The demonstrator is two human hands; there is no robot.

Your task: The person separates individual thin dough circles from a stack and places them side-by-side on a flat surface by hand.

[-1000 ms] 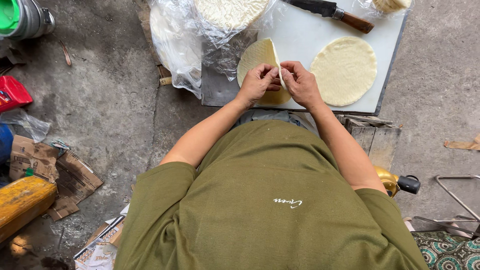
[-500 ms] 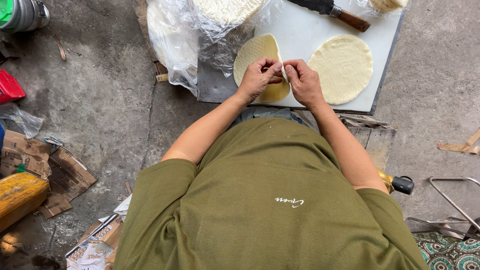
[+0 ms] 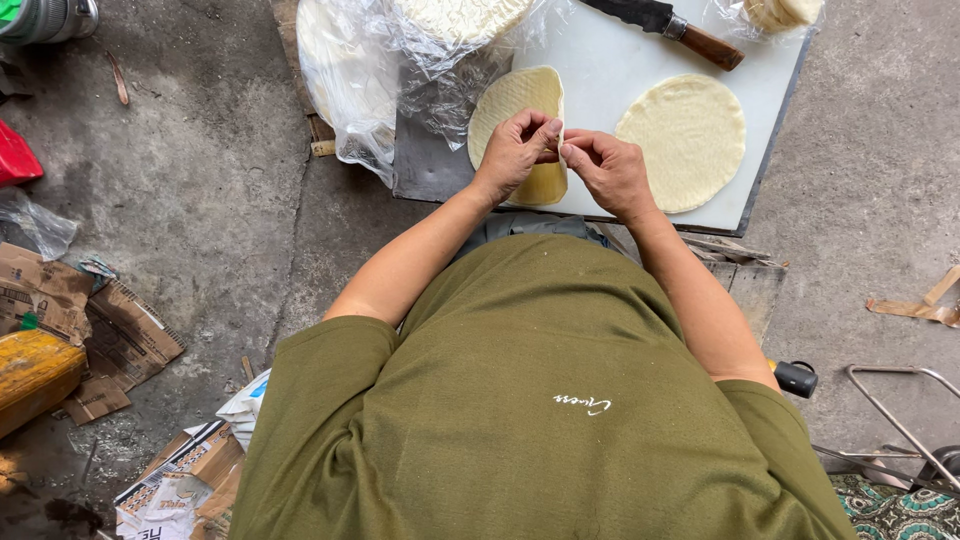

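Observation:
My left hand (image 3: 517, 150) and my right hand (image 3: 606, 172) meet over a white cutting board (image 3: 620, 60), both pinching the edge of a pale dough round (image 3: 520, 110) that is folded up on its right side. The fingertips touch at the fold. A second flat dough round (image 3: 683, 139) lies on the board just right of my right hand. A stack of more rounds (image 3: 460, 15) sits in clear plastic wrap (image 3: 370, 70) at the board's far left.
A knife with a wooden handle (image 3: 675, 28) lies at the board's far edge. Concrete floor surrounds the board. Torn cardboard (image 3: 90, 340) and a yellow object (image 3: 35, 375) lie at left, a metal frame (image 3: 900, 420) at lower right.
Both hands stay on the folded dough edge with small pinching shifts. The view has drifted a little, so the board sits slightly higher and to the left.

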